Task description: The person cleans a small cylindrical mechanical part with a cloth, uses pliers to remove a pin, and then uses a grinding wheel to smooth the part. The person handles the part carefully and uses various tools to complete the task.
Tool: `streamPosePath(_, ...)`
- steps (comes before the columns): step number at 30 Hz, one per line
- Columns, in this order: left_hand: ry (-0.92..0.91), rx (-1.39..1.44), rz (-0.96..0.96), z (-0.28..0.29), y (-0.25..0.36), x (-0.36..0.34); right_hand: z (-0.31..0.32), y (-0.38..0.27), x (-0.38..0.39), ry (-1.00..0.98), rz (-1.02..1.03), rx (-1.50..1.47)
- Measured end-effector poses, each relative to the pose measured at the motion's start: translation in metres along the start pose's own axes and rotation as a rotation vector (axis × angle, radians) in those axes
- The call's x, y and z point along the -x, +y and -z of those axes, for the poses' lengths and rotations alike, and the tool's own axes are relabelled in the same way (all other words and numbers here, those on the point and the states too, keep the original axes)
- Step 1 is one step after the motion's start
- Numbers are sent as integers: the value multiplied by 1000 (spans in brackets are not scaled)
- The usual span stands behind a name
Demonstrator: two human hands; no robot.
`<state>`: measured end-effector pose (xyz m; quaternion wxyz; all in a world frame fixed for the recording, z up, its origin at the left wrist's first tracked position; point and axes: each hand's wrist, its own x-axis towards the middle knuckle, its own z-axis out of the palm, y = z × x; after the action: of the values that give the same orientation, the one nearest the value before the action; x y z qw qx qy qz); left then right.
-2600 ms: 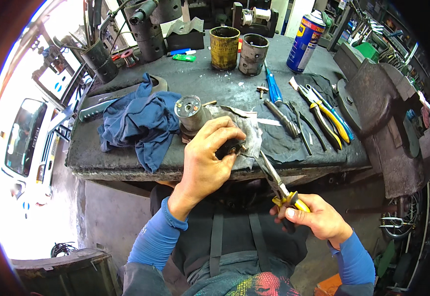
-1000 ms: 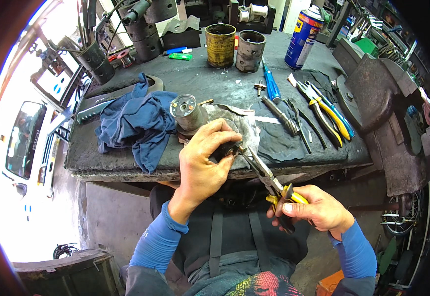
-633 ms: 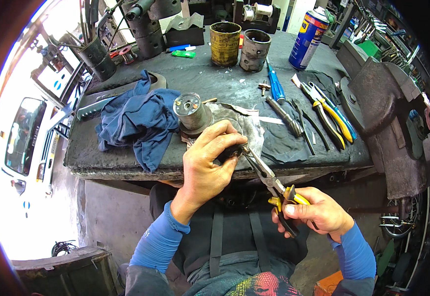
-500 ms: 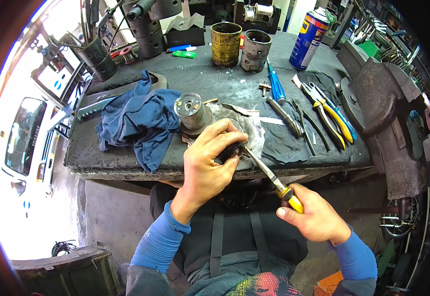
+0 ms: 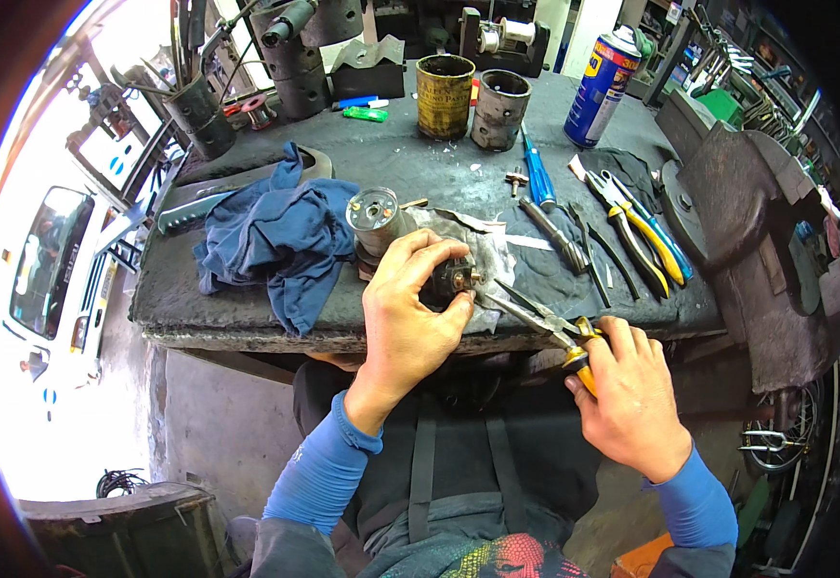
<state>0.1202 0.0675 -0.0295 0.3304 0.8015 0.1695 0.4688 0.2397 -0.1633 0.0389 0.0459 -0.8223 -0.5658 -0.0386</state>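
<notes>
My left hand grips a small black part with brass-coloured terminals between thumb and fingers, just over the bench's near edge. Wrapped round the yellow-and-black handles of long-nose pliers is my right hand. The jaws are parted and point at the black part, a little apart from its terminals. Behind my left fingers stands a metal cylinder with studs on its top. A dirty grey cloth lies under and beyond the black part.
A blue cloth lies at left. To the right are combination pliers, a blue-handled screwdriver and a metal rod. Two grimy cans, a spray can and a large vise stand farther off.
The pliers have drawn back from the black part toward the right, and their jaws and handles have spread. My left hand has tilted the part so its terminals show.
</notes>
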Motion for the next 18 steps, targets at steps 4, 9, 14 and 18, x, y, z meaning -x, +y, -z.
streamPosePath(4,15,-7,66,1,-3,4,16,24,-7,96,-109,-145)
streamPosePath(9,5,19,79,-2,-3,5,-4,101,-39,248,-299,49)
streamPosePath(14,-2,17,67,-9,1,0,-12,119,-60,348,-279,259)
streamPosePath(18,44,2,100,-3,-3,3,-17,50,-90,516,10,-171)
